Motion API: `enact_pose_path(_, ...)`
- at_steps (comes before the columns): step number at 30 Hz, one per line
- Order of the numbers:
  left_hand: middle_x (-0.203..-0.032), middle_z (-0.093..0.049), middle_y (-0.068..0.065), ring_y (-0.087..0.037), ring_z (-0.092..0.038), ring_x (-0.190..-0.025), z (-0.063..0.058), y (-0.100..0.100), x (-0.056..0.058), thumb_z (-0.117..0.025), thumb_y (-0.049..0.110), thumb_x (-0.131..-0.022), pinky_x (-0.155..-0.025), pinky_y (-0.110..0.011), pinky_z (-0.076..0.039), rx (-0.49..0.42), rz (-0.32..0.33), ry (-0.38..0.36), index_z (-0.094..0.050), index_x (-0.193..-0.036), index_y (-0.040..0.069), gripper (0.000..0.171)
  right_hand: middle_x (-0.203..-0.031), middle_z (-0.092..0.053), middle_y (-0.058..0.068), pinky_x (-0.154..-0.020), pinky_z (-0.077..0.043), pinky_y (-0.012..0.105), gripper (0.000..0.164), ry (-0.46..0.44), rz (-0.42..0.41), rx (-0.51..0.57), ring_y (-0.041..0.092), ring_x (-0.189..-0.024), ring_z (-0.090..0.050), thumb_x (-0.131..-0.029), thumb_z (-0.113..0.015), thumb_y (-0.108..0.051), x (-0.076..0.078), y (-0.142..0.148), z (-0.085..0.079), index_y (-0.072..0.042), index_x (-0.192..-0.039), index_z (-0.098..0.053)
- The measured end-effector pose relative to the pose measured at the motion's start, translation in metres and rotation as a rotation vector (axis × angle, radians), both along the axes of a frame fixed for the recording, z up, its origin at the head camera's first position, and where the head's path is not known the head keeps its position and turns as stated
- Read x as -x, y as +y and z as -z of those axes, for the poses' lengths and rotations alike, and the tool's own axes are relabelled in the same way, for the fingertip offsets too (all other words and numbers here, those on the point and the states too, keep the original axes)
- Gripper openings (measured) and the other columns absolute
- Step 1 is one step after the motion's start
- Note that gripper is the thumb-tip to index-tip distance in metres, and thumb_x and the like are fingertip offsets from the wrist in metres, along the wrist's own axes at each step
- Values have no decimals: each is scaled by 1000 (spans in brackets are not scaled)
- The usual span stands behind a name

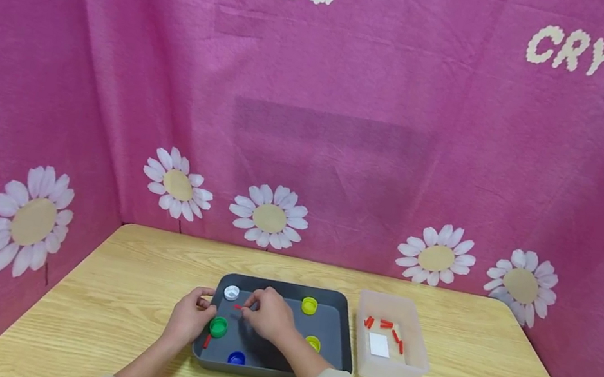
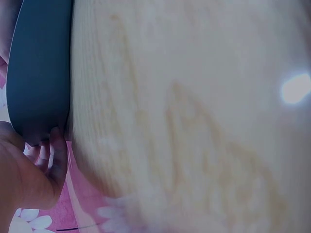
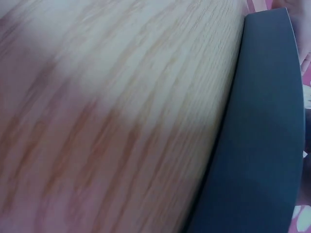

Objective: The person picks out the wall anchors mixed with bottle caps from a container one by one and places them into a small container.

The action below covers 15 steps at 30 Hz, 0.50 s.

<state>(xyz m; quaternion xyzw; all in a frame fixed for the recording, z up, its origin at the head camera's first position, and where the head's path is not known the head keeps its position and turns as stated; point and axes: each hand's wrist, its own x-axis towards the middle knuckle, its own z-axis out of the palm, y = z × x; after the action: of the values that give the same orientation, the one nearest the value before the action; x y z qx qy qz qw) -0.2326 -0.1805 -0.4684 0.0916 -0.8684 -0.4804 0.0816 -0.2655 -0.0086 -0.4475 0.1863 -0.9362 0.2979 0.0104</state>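
Note:
In the head view, a dark grey tray (image 1: 332, 331) lies on the table. My left hand (image 1: 190, 319) grips its left side, thumb at the rim; in the left wrist view the fingers (image 2: 57, 153) bend against the tray's outer wall. Over the tray's left half, my right hand (image 1: 270, 315) pinches a small red stick (image 1: 238, 307) between thumb and fingertips. Near that stick sits a white bottle cap (image 1: 231, 292). A green cap (image 1: 219, 327) is close to my left thumb, with another red stick just below it. The right wrist view shows only the tray wall and table.
A blue cap (image 1: 237, 358) sits at the tray's front, and two yellow caps (image 1: 309, 305) on its right side. Right of the tray stands a translucent box (image 1: 407, 375) with several red sticks and a white square (image 1: 379, 345). Pink cloth hangs behind the table (image 1: 101, 315).

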Motion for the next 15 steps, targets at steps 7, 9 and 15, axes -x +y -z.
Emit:
enact_pose_path(7, -84, -60, -10, -18, -56, -75, 0, 0, 1, -57, 7, -81, -63, -26, -43, 3, -2, 0, -57, -117, -1, 37, -76, -48, -4, -53, -36, 23, 8, 21, -19, -9, 8, -63, -44, -81, -69, -26, -2, 11, -7, -18, -81, -68)
enact_pose_path(9, -84, -59, -10, -18, -56, -75, 0, 0, 1, -57, 7, -81, -62, -25, -43, 5, -2, -4, -57, -117, -1, 37, -75, -48, -4, -52, -36, 23, 7, 29, -23, -5, 8, -63, -44, -81, -69, -25, -3, 14, -9, -18, -81, -68)
enact_pose_path(15, -84, -60, -10, -18, -56, -75, 0, 1, 1, -57, 7, -82, -62, -26, -44, 8, -1, -7, -57, -117, -1, 37, -74, -48, -2, -51, -35, 22, 7, 42, -38, 41, 8, -61, -43, -81, -69, -24, -7, 23, -18, -17, -80, -69)
